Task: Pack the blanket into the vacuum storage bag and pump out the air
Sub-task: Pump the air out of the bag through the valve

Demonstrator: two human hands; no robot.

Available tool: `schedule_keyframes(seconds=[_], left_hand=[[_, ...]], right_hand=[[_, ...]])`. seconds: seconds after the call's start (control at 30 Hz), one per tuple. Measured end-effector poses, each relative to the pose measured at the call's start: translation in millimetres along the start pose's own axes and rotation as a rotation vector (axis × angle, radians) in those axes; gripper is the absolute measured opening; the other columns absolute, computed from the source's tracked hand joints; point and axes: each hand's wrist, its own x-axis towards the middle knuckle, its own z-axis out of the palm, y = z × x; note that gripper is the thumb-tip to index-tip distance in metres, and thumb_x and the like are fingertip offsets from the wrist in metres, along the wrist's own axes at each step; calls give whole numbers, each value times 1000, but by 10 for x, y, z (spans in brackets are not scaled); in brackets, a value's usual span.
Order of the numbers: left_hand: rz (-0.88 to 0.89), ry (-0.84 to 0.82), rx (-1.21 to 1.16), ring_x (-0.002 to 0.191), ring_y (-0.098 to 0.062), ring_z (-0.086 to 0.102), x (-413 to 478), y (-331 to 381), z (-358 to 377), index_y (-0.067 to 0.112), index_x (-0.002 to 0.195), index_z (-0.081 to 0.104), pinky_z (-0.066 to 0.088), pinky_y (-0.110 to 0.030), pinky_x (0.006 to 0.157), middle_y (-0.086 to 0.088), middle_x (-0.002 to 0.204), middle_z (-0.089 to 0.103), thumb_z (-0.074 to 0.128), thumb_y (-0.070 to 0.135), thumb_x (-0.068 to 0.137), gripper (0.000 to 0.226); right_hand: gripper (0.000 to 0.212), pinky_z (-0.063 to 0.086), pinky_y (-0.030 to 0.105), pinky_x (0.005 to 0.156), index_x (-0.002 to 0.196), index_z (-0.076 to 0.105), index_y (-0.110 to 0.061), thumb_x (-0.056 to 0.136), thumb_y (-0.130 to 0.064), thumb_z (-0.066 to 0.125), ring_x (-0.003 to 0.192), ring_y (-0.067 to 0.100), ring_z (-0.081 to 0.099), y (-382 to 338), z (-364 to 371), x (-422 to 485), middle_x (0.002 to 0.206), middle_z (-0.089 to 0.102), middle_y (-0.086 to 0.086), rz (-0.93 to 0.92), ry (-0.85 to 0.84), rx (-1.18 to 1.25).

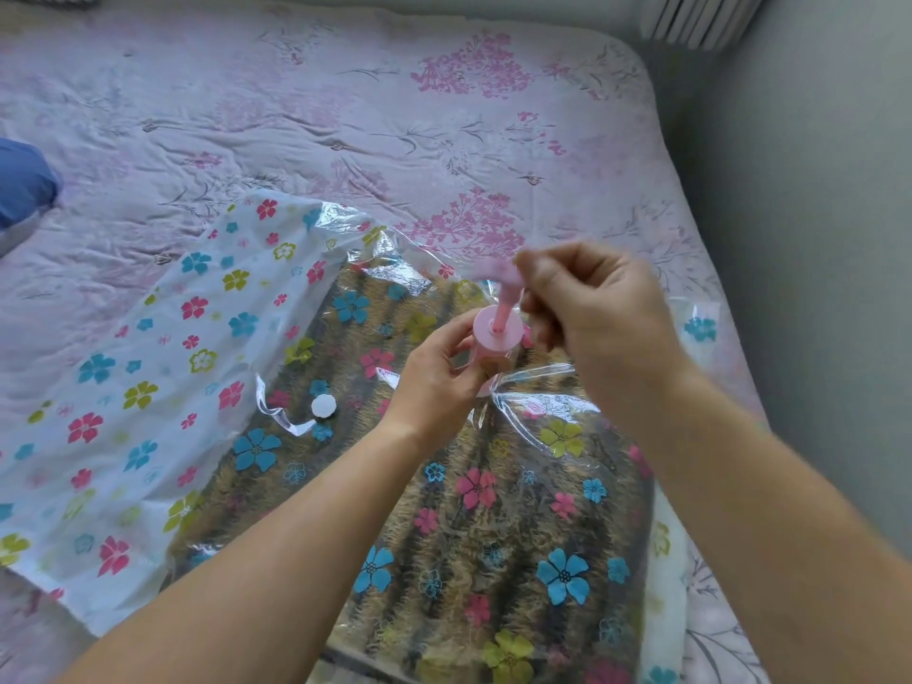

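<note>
A brown and black striped blanket lies inside a clear vacuum storage bag printed with coloured flowers, spread on the bed. A pink hand pump stands upright on the bag over the blanket. My left hand grips the pump's barrel just below its round top. My right hand grips the pump's handle above it, blurred by motion, with the rod drawn up out of the barrel. A small white round cap lies on the bag to the left of the pump.
The bed is covered by a pink flowered sheet. A blue cushion sits at the left edge. A grey wall runs along the right side of the bed, and a white radiator is at the top right.
</note>
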Motion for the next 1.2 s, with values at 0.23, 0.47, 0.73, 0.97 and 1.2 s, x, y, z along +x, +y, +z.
schedule_keyframes(seconds=[0.23,0.47,0.73,0.97,1.2], left_hand=[[15,-15,18,110,7,68,17,-9,-14,21,128,70,51,-7,84,17,113,77,73,12,96,34],[19,-36,96,119,5,64,30,-46,-26,36,132,67,49,-7,93,22,124,72,76,23,95,40],[-8,-14,24,115,1,68,16,-49,-49,24,125,71,53,-11,86,10,115,77,74,19,97,28],[26,-28,39,114,7,66,16,-17,-49,40,129,67,49,-4,86,26,119,73,74,19,95,41],[8,-18,-8,115,-3,69,20,-58,-23,29,130,69,53,-12,87,11,118,76,75,15,94,38]], right_hand=[[22,44,23,45,73,69,-9,95,-13,68,44,11,51,191,15,40,58,64,0,159,20,-57],[15,40,22,44,80,73,-8,92,-17,72,40,14,49,-543,-79,22,60,63,5,-184,-101,224],[17,44,27,48,81,68,-5,96,-13,67,44,12,51,326,51,27,60,63,2,250,44,-95],[17,40,23,43,76,73,-8,92,-14,71,42,13,49,-472,-8,23,59,63,6,-119,-80,173],[16,44,24,43,82,68,-3,97,-10,65,43,12,50,68,31,-27,58,63,1,93,20,-44]])
